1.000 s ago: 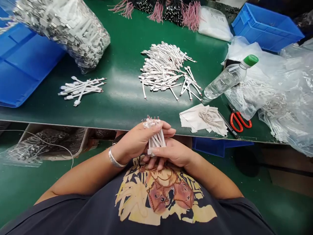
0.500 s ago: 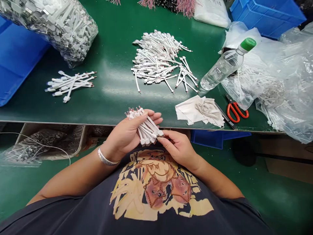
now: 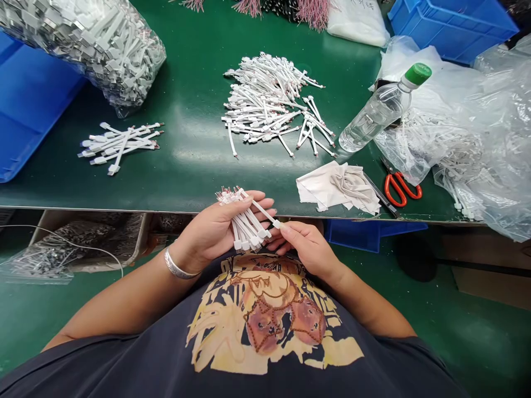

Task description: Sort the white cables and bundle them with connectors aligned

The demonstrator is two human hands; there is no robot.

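In front of my body, my left hand [image 3: 215, 226] holds a bundle of short white cables [image 3: 245, 226] under the thumb. Their pinkish wire ends point up and away, and their connectors fan toward me. My right hand [image 3: 305, 243] pinches the connector end of one white cable [image 3: 265, 212] between thumb and finger. That cable sticks out to the right of the bundle, its far end still at my left hand. A large pile of similar white cables [image 3: 265, 99] lies on the green table [image 3: 186, 182]. A smaller heap of white cables [image 3: 120, 143] lies to the left.
A clear bag of connectors [image 3: 120, 55] rests over a blue bin [image 3: 33, 105] at left. To the right are a water bottle [image 3: 375, 119], a cloth [image 3: 338, 188], red-handled scissors [image 3: 400, 188] and plastic bags [image 3: 493, 127]. Another blue bin [image 3: 452, 27] stands at the back right.
My right hand has drawn one cable's connector end out to the right, apart from the bundle. The left hand keeps its hold, and the piles on the table are unchanged.
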